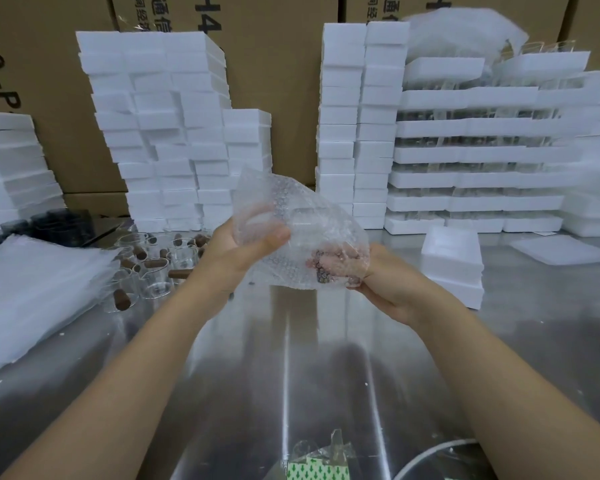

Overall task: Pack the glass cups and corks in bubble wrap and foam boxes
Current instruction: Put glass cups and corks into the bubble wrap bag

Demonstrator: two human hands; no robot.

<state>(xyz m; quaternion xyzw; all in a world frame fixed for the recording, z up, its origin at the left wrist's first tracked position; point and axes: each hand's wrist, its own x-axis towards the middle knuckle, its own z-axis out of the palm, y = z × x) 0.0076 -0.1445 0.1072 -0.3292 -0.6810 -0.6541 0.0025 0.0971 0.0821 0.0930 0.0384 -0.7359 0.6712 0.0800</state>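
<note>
- Bottom centre of the frame: a green-and-white printed item (313, 468), either a roll or a packet, lies on the steel tabletop (291, 368).
- Centre of the frame, above the tabletop: both hands hold the bubble wrap (291, 223) in the air.
- The left hand (243, 252) grips the upper left part of the bundle, thumb pressed over the film.
- The right hand (387, 271) holds the lower right end, fingers curled round it.
- A brown wrapped cork (329, 263) shows through the film near the right hand. A cup is probably inside as well, but the film blurs it.
- Handling: the wrap is light, soft and slippery, and the glass inside is rigid and fragile. Grip through the film around the body of the contents, not by the loose edges. Keep the open end pinched so the cork cannot slide out.
- Middle left: unwrapped glass cups (153, 271) and loose corks (121, 300) sit on the tabletop, beside a pile of wrap sheets (32, 292).
- Middle right: a foam box (452, 261) stands near the right hand and is the likely destination.
- Far: foam box stacks (167, 140) stand against cardboard cartons (278, 81).
</note>
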